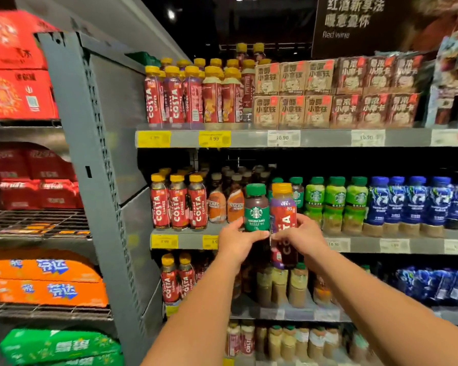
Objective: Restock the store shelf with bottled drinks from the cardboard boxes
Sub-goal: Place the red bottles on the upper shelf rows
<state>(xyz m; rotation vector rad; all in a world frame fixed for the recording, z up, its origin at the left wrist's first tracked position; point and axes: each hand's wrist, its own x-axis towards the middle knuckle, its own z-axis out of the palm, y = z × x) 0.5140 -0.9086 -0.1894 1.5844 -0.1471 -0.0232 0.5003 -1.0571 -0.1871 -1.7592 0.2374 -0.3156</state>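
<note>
Left hand [238, 243] grips green-capped Americano bottle [256, 210] low on body; right hand [303, 237] grips yellow-capped Costa bottle [283, 220]. Both upright, side by side, at middle shelf [188, 241] front edge. Likely slot straight behind, beside Nescafe row [226, 204]; left hand nearer

The left hand [238, 243] hides the base of the green-capped bottle [256, 210], and the right hand [302, 237] covers part of the label on the yellow-capped bottle [283, 207]. The price tags [394, 245] near that hand are too blurred to read. The lowest row of bottles [288, 342] is smeared, and the red cartons [13, 93] are cut by the left edge.
</note>
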